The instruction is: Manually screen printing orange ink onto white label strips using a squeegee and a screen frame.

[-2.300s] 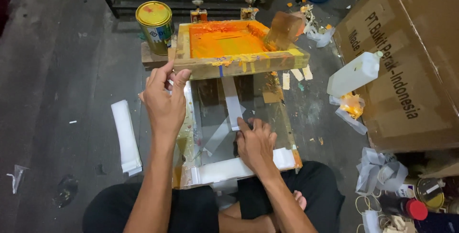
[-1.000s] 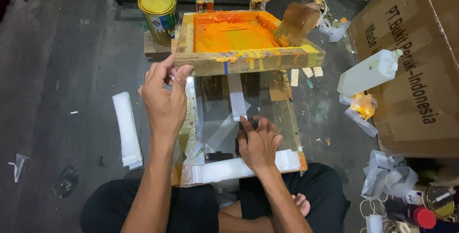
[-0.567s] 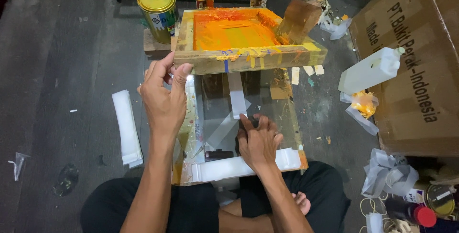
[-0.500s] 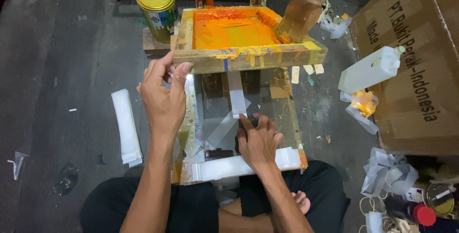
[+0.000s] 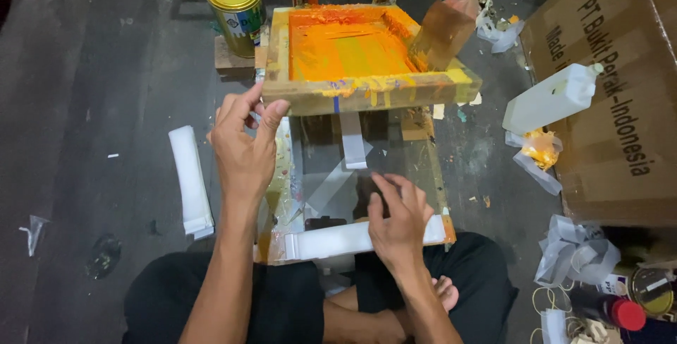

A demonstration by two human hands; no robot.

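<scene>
Your right hand (image 5: 398,220) hides whatever its fingertips press on the glass (image 5: 331,182), and the box (image 5: 620,97) runs off the frame's right edge.
</scene>
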